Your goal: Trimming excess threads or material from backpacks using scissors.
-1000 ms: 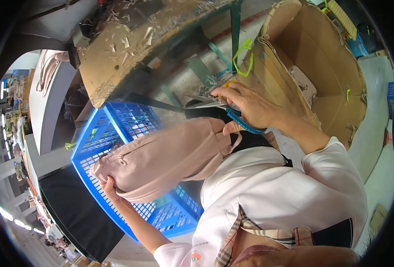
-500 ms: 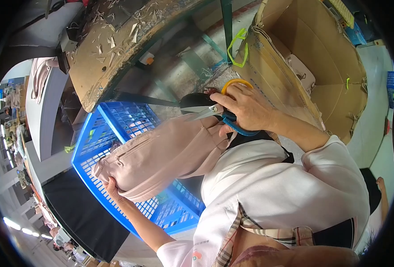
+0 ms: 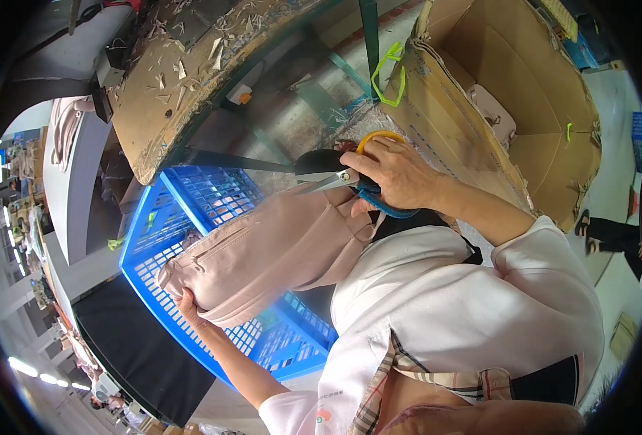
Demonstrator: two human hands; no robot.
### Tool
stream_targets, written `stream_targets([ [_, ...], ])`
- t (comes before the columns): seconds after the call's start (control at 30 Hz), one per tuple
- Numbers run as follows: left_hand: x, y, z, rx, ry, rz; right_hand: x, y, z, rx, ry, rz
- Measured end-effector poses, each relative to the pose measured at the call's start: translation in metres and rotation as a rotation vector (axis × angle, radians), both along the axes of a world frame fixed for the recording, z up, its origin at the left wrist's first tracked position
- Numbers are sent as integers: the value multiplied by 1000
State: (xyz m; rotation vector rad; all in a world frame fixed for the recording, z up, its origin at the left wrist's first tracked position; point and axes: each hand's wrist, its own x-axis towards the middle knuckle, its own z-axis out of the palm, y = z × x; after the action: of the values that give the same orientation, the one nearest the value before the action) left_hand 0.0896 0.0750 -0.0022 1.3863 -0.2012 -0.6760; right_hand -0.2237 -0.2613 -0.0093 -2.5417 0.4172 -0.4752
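Note:
A dusty-pink bag [image 3: 277,250] with a zip lies slantwise in front of me, over a blue plastic basket [image 3: 183,199]. My left hand [image 3: 188,308] grips its far-left end, fingers partly hidden behind the material. At the bag's other end, my right hand [image 3: 404,174] is closed around scissors [image 3: 346,176] with one yellow and one blue handle loop. The blades point left, just above the bag's upper edge, slightly parted. Whether my right fingers also pinch the bag's material cannot be made out.
A worn workbench [image 3: 143,138] strewn with scraps stands at the upper left. To the right is a large open cardboard box [image 3: 437,119] with a pink item [image 3: 491,116] inside. Black cloth [image 3: 132,355] hangs at the lower left. Another person's legs [image 3: 615,235] show at the right edge.
My hands, the bag and the scissors have barely shifted. At the right edge, the other person has moved, and dark-clad legs and sandals now show farther up.

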Motion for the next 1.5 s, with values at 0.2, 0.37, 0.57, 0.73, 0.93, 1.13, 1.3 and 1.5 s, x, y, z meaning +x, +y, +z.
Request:
stream_targets([
  [0.2, 5, 12, -6, 1, 19, 4, 0, 1, -10, -1, -56, 4],
  [0.37, -1, 4, 1, -16, 59, 44, 0, -3, -12, -25, -43, -2],
  [0.57, -8, -13, 21, -51, 1, -7, 1, -1, -26, 927, -243, -116],
  [0.73, 16, -35, 74, 70, -196, 82, 19, 1, 5, 1377, -341, 62],
  [0.93, 57, -96, 187, 211, -355, 10, 74, -24, 62, 1360, -431, -204],
  [1.13, 96, -149, 239, 184, -463, -40, 112, -48, 100, 1352, -573, -257],
  [1.3, 110, -176, 253, 190, -480, -43, 132, -62, 109, 1434, -645, -221],
  [1.5, 109, -202, 253, 157, -518, -42, 141, -78, 106, 1441, -571, -272],
])
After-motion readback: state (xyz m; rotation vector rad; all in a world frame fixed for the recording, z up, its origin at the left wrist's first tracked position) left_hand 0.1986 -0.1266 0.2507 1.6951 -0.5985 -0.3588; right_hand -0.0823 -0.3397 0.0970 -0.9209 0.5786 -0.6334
